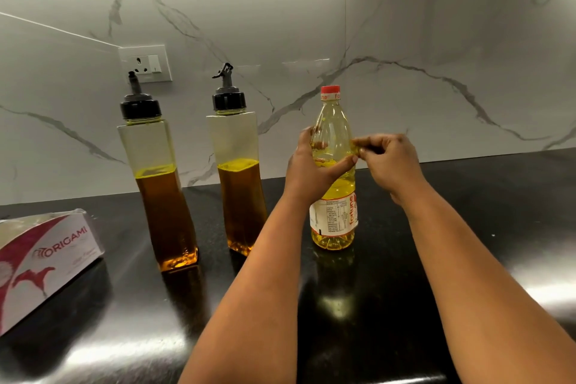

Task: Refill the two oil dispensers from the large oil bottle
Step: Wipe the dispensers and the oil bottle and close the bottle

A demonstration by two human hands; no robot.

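The large oil bottle (334,171) stands upright on the black counter, full of pale yellow oil, red cap on. My left hand (311,167) wraps around its middle from the left. My right hand (388,162) is beside the bottle's right side, fingers curled, fingertips touching the bottle near my left thumb; whether it grips is unclear. Two tall square oil dispensers stand to the left, each with a black spout cap and about half full of darker amber oil: the left dispenser (157,184) and the right dispenser (238,171).
A white and magenta tissue box (43,262) lies at the left counter edge. A wall socket (146,63) sits on the marble backsplash behind the dispensers. The glossy black counter (483,227) stretches to the right.
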